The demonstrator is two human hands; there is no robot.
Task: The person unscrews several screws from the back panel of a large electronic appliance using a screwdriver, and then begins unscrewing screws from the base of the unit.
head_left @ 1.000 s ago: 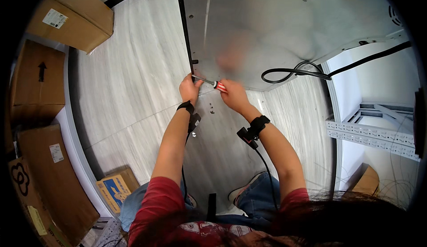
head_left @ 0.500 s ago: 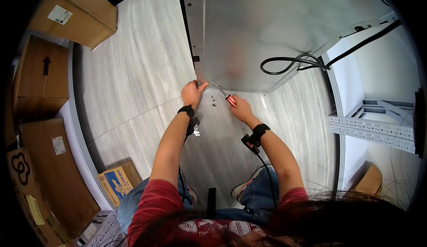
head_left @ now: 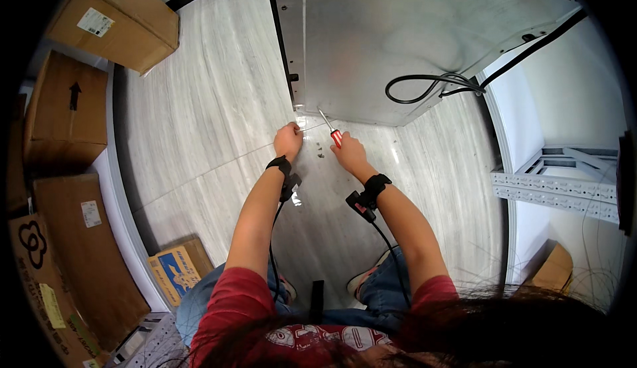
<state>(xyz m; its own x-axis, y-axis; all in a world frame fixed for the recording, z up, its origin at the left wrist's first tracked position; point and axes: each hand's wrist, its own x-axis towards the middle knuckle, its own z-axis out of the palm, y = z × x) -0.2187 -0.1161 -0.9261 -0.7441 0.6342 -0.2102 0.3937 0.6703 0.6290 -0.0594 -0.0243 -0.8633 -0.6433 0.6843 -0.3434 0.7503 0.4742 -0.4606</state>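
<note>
My right hand (head_left: 353, 154) grips a red-and-white handled screwdriver (head_left: 336, 137), whose metal shaft points up and left at the lower edge of a large silver metal panel (head_left: 371, 43). To its left, my left hand (head_left: 288, 141) has curled fingers just off the panel's bottom corner; what they hold, if anything, is hidden. A few small screws (head_left: 320, 152) lie on the pale floor between my hands. A looped black cable (head_left: 411, 78) hangs in front of the panel at right.
Cardboard boxes (head_left: 66, 109) line the left side, with a smaller box (head_left: 179, 268) by my left leg. At right, light grey perforated metal bars (head_left: 551, 189) and a cardboard piece (head_left: 551, 268) sit near a white wall (head_left: 570, 89).
The screwdriver has pulled away rightward from my left hand and is angled more upright. My left hand has drawn slightly back from the dark corner edge. The panel sits higher in view.
</note>
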